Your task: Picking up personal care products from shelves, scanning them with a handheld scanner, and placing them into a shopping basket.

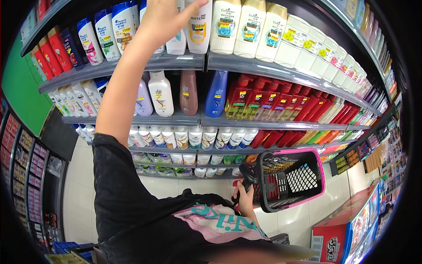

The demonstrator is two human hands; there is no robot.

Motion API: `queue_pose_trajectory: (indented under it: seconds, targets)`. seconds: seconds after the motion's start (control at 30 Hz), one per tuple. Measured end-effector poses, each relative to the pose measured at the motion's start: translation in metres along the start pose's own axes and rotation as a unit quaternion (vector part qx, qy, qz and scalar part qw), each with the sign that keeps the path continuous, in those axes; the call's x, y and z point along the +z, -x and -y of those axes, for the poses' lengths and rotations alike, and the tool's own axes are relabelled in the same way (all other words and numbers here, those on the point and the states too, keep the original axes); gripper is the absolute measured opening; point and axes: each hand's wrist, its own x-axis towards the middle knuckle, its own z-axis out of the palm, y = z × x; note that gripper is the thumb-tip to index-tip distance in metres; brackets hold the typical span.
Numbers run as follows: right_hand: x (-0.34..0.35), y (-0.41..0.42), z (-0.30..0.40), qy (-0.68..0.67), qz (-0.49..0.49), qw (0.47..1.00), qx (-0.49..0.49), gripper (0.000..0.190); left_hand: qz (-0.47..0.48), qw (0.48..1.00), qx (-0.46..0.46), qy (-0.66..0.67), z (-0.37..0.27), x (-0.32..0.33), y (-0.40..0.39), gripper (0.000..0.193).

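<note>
My left hand (169, 16) reaches up to the top shelf. Its thumb stretches across the upper part of a white Pantene bottle (197, 31); the frame's top edge cuts off its other fingers, so whether it grips anything is hidden. Head & Shoulders bottles (107, 36) stand to its left, and cream Enchanteur bottles (249, 28) with gold caps to its right. Low in front of my body, my right hand (245, 198) is wrapped around the handle of a black handheld barcode scanner (248, 173). Just right of that hand is a black mesh shopping basket (321, 171) with a pink rim.
Lower shelves hold red pump bottles (257, 100), a blue bottle (216, 95) and a white bottle (161, 94). The grey shelf edge (174, 62) juts toward me. A red display box (329, 231) stands at lower right, near a black keyboard (280, 239). Another stocked rack (28, 171) lines the left.
</note>
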Motion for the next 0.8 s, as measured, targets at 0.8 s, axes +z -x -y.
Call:
queue_pose_trajectory:
  seconds: [0.8]
  targets:
    - [-0.003, -0.004, 0.002, -0.011, -0.039, 0.999, 0.014, 0.015, 0.282, 0.839, -0.142, 0.444, -0.095, 0.020, 0.133, 0.054]
